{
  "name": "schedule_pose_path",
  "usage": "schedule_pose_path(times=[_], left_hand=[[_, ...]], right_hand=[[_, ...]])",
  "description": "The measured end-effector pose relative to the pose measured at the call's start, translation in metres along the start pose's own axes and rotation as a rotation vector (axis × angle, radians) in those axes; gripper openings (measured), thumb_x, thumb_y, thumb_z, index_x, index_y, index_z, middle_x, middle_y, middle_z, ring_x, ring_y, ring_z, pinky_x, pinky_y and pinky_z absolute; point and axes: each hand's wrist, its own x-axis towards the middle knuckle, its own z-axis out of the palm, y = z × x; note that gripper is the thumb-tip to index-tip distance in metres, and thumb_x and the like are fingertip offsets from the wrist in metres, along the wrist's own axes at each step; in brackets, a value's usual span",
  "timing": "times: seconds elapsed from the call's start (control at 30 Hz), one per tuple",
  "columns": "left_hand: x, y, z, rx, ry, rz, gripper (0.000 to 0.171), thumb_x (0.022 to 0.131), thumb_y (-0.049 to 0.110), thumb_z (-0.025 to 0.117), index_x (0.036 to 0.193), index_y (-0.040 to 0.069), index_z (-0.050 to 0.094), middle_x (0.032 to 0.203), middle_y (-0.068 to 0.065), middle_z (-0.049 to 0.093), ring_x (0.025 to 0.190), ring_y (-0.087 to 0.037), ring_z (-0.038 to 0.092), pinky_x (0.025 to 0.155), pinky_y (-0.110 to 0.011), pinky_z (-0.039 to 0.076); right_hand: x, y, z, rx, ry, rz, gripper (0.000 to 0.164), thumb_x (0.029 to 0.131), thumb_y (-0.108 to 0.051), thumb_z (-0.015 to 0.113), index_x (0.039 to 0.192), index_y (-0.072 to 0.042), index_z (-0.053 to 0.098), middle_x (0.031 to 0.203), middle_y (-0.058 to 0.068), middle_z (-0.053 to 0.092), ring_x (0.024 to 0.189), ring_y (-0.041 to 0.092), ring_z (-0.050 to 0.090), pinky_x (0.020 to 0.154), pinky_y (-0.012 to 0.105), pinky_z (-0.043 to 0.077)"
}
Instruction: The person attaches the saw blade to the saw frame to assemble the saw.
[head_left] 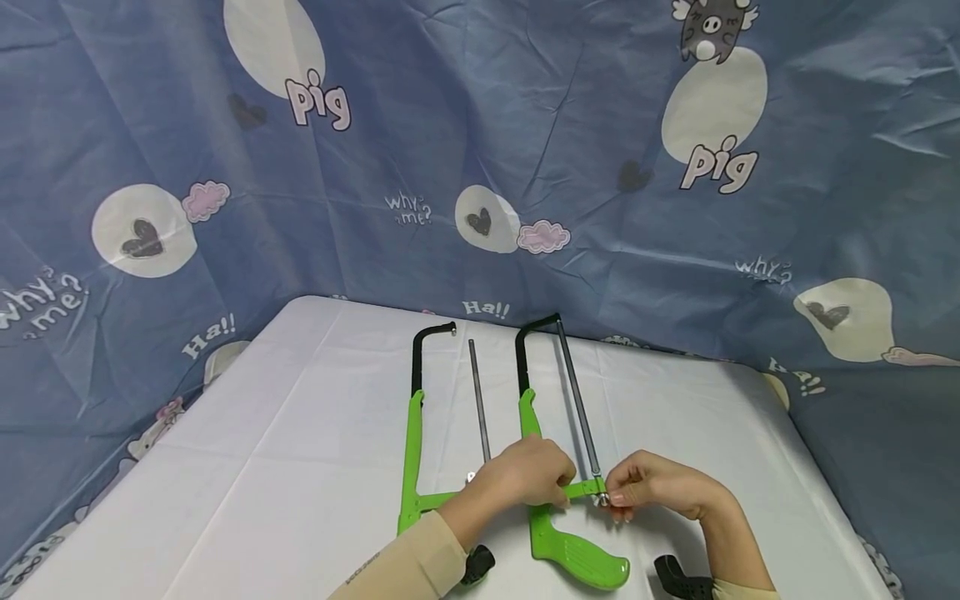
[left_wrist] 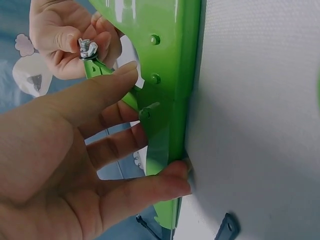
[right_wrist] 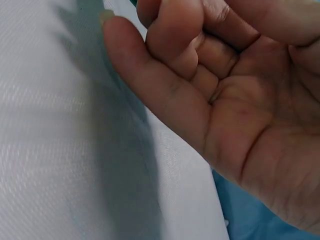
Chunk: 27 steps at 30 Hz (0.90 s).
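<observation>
A green and black hacksaw (head_left: 583, 560) lies on the white table with its grip toward me. Its grey blade (head_left: 577, 396) runs from the black far arm down to the green near arm. My left hand (head_left: 531, 473) grips the green frame, thumb by the near arm and fingers spread along the frame in the left wrist view. At the near arm's end, my right hand (head_left: 660, 485) pinches the silver wing nut (left_wrist: 88, 49) between thumb and finger. The right wrist view shows that hand's palm and curled fingers; the nut is hidden there.
Left of the held saw lies a second green hacksaw frame (head_left: 411, 454), partly hidden by my left forearm. A loose grey blade (head_left: 479, 400) rests between the two frames. Behind the table (head_left: 322, 400) hangs a blue patterned cloth (head_left: 420, 158).
</observation>
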Motion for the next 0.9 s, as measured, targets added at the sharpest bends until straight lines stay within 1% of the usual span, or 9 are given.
schedule_pose_path(times=[0.07,0.13,0.33,0.6,0.67,0.7,0.73,0.83,0.9], left_hand=[[0.001,0.0,0.001,0.006,0.0,0.001,0.037,0.083,0.035,0.079,0.063,0.021,0.051,0.058,0.011,0.044,0.054,-0.004,0.036,0.05,-0.018,0.031],[0.001,0.0,0.001,0.008,-0.001,0.0,0.039,0.083,0.035,0.079,0.063,0.021,0.049,0.058,0.011,0.042,0.054,-0.004,0.036,0.05,-0.018,0.031],[0.002,0.0,0.002,0.006,-0.003,-0.007,0.042,0.083,0.035,0.079,0.061,0.021,0.046,0.057,0.01,0.039,0.054,-0.005,0.034,0.049,-0.019,0.029],[0.002,-0.001,0.002,0.004,0.004,0.003,0.04,0.084,0.035,0.078,0.062,0.021,0.048,0.057,0.011,0.039,0.053,-0.005,0.034,0.05,-0.018,0.029],[0.001,0.0,0.001,0.008,0.007,0.001,0.04,0.084,0.035,0.079,0.062,0.021,0.048,0.057,0.011,0.04,0.053,-0.005,0.034,0.05,-0.019,0.029],[0.001,0.0,0.001,0.011,0.007,0.002,0.04,0.083,0.035,0.079,0.062,0.021,0.048,0.057,0.011,0.04,0.053,-0.005,0.034,0.05,-0.019,0.029],[0.0,0.0,0.0,0.013,0.007,0.002,0.039,0.083,0.035,0.079,0.062,0.021,0.049,0.057,0.011,0.041,0.053,-0.005,0.034,0.05,-0.019,0.029],[-0.001,0.002,-0.001,0.021,0.007,0.0,0.036,0.083,0.035,0.079,0.063,0.021,0.052,0.058,0.011,0.045,0.054,-0.004,0.036,0.05,-0.018,0.031],[-0.001,0.002,-0.001,0.018,0.005,0.0,0.035,0.083,0.034,0.079,0.064,0.021,0.053,0.059,0.011,0.047,0.054,-0.004,0.037,0.05,-0.018,0.032]], right_hand=[[-0.001,0.001,0.0,-0.005,-0.004,-0.014,0.029,0.097,-0.01,0.057,0.087,0.017,0.062,0.077,0.039,0.056,0.067,0.01,0.06,0.067,0.03,0.055],[-0.001,0.001,-0.001,-0.007,-0.003,-0.022,0.028,0.096,-0.009,0.057,0.086,0.017,0.061,0.078,0.043,0.052,0.067,0.009,0.059,0.066,0.03,0.055],[0.0,0.003,-0.001,-0.004,-0.005,-0.062,0.026,0.095,-0.005,0.058,0.085,0.018,0.06,0.077,0.043,0.05,0.067,0.008,0.059,0.065,0.031,0.056],[0.001,0.004,-0.002,-0.029,0.017,-0.056,0.026,0.093,-0.007,0.061,0.084,0.017,0.061,0.078,0.044,0.051,0.067,0.008,0.061,0.065,0.033,0.057],[0.001,0.003,-0.002,-0.045,0.028,-0.043,0.025,0.093,-0.008,0.062,0.084,0.016,0.062,0.077,0.042,0.052,0.067,0.007,0.061,0.064,0.033,0.057],[0.001,0.002,-0.002,-0.057,0.038,-0.034,0.025,0.092,-0.008,0.062,0.084,0.016,0.062,0.076,0.041,0.054,0.066,0.008,0.061,0.064,0.033,0.057],[0.0,0.0,-0.002,-0.069,0.052,-0.017,0.025,0.092,-0.009,0.063,0.084,0.015,0.063,0.073,0.037,0.056,0.065,0.008,0.061,0.064,0.033,0.056],[-0.002,-0.008,0.001,-0.11,0.1,0.052,0.025,0.091,-0.011,0.066,0.084,0.013,0.065,0.067,0.018,0.061,0.064,0.009,0.06,0.063,0.033,0.055],[-0.004,-0.016,0.004,-0.144,0.142,0.096,0.023,0.09,-0.011,0.067,0.084,0.011,0.066,0.07,0.005,0.063,0.064,0.009,0.059,0.062,0.033,0.054]])
